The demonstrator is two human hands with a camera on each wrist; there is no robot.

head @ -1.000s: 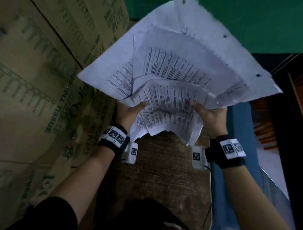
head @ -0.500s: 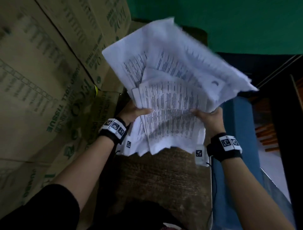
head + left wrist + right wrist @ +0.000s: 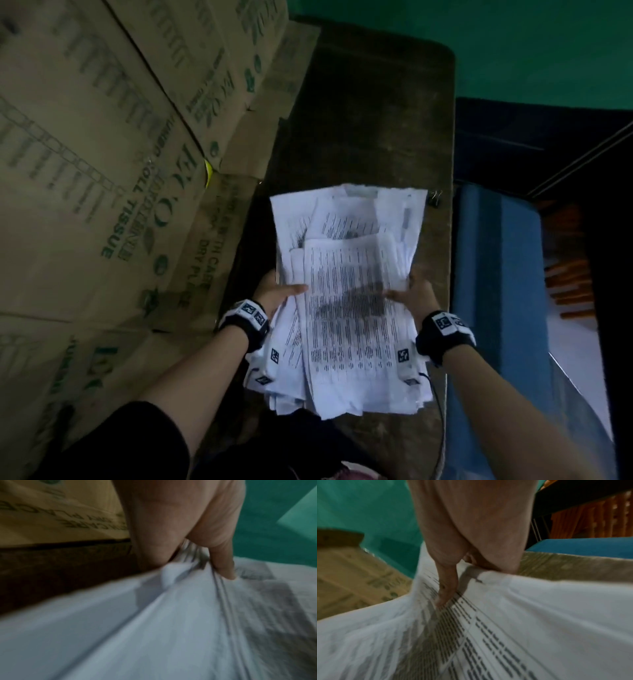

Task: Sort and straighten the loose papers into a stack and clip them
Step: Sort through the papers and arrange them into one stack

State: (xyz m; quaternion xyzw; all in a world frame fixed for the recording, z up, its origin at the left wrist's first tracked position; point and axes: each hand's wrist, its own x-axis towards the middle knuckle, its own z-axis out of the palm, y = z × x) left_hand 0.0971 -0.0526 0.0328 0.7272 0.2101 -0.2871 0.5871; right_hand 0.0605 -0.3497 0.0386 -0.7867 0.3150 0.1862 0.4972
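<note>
A loose bundle of white printed papers point(image 3: 349, 291) lies low over the dark wooden table point(image 3: 370, 120), its sheets still uneven at the edges. My left hand point(image 3: 274, 294) grips the bundle's left edge, thumb on top; in the left wrist view the papers point(image 3: 171, 628) run under that thumb point(image 3: 223, 566). My right hand point(image 3: 414, 294) grips the right edge, and in the right wrist view its thumb point(image 3: 445, 592) presses on the top printed sheet point(image 3: 488, 635). A small black binder clip point(image 3: 435, 198) sits on the table near the bundle's far right corner.
Stacked cardboard boxes point(image 3: 102, 171) printed with green text crowd the table's left side. A blue surface point(image 3: 496, 257) runs along the right edge of the table, with a green wall point(image 3: 513, 44) behind. A thin cable point(image 3: 442, 411) hangs by my right wrist.
The papers were held up and fanned wide; both hands have brought them down toward the table and drawn them together into a narrower bundle. Both grips have stayed on.
</note>
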